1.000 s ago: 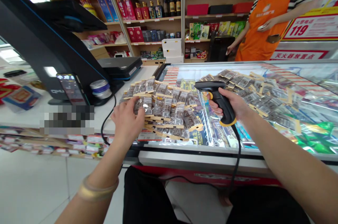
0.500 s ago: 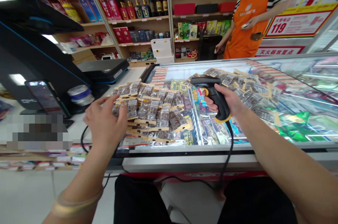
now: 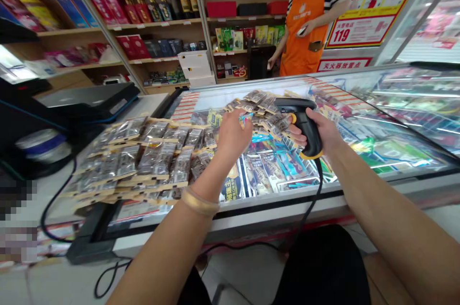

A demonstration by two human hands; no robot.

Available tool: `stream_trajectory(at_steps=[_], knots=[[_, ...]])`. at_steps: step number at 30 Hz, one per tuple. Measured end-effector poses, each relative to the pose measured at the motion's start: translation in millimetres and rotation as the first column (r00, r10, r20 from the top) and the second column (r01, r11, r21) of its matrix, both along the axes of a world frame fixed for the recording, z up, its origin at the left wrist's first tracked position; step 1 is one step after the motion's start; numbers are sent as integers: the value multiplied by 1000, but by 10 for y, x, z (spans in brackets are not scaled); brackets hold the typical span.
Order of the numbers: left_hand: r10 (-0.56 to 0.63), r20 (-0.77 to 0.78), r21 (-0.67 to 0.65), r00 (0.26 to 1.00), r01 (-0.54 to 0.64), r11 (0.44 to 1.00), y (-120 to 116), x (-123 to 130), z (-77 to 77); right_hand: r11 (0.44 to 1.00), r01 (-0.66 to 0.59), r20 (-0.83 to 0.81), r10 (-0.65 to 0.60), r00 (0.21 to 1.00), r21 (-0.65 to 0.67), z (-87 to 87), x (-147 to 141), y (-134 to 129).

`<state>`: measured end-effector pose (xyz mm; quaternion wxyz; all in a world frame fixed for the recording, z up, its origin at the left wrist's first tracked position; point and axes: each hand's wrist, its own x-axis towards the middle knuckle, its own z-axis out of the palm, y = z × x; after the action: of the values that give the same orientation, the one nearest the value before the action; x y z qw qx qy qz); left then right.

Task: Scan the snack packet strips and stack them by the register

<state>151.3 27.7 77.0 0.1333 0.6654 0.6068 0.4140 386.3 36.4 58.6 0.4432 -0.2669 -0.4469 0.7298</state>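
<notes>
My right hand [image 3: 325, 132] grips a black barcode scanner [image 3: 304, 123] with a yellow trim, its cable hanging down over the freezer's front edge. My left hand [image 3: 233, 134], a gold bangle on its wrist, reaches across the glass freezer lid [image 3: 381, 118] with fingers spread, its fingertips touching the near edge of the right heap of small clear snack packets [image 3: 264, 103], just left of the scanner head. A larger spread of the same packets [image 3: 143, 156] on tan card strips lies to the left of that hand.
A black checkout terminal [image 3: 82, 99] and a round tin [image 3: 43, 144] stand at the left. A person in an orange apron [image 3: 305, 22] stands behind the freezer by shelves of bottles and boxes [image 3: 154, 12]. A red notice with 119 [image 3: 359, 31] hangs at the back right.
My left hand left the left spread of packets and moved right to the heap beside the scanner. The view swung right; the scanner hand stayed about where it was.
</notes>
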Motion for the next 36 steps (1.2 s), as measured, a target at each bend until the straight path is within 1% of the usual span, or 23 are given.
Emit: stream_trajectory(at_steps=[3,6,9,12,14,16,18,20,22,23,25,27,28,29,30,31,32,34,36], knots=[[-17,-32,-172,999,11,985,176,241,-78,1000,24,-8,-24,1000,7,-22,171,-5],[-42,-94,-234,995,19,972,266,420,-123,999,38,-12,-38,999,24,-38,301,-8],[-43,-192,-223,980,-1,975,312,543,-188,999,36,-12,-36,999,34,-54,368,-9],[-26,-267,-150,963,-15,989,343,600,-290,999,43,3,-43,999,21,-65,377,-13],[-22,-271,-105,962,-6,994,355,609,-351,998,59,14,-59,998,9,-66,368,-21],[-24,-241,-86,970,3,996,353,603,-386,997,76,22,-76,997,4,-61,359,-33],[-28,-187,-97,982,10,995,338,588,-389,996,89,28,-89,996,3,-52,354,-47],[-46,-95,-155,994,31,987,312,565,-374,996,92,37,-92,995,2,-43,349,-62],[-58,53,-217,997,68,974,286,537,-353,996,90,51,-90,995,-1,-39,343,-75],[-57,150,-255,987,94,962,274,522,-344,996,87,59,-86,995,-5,-39,339,-81],[-52,369,-334,928,185,924,256,499,-326,997,80,76,-79,994,-13,-43,327,-89],[-57,571,-389,819,330,860,243,484,-306,997,78,87,-77,993,-16,-48,317,-93],[-62,645,-390,762,398,830,238,480,-294,997,81,86,-80,993,-15,-50,314,-95],[-67,700,-375,711,446,812,236,478,-280,996,85,82,-84,993,-10,-51,312,-96],[-72,738,-352,671,473,808,235,478,-266,996,89,75,-88,993,-5,-50,311,-98],[-70,766,-323,639,477,817,236,478,-253,996,91,66,-91,994,1,-48,311,-100],[-63,788,-290,613,459,840,240,479,-242,996,91,58,-92,994,7,-45,311,-103],[-43,819,-216,573,376,901,254,481,-229,996,83,55,-84,995,15,-39,312,-110],[-17,831,-167,557,278,946,275,482,-232,998,65,71,-66,995,16,-40,309,-117]])
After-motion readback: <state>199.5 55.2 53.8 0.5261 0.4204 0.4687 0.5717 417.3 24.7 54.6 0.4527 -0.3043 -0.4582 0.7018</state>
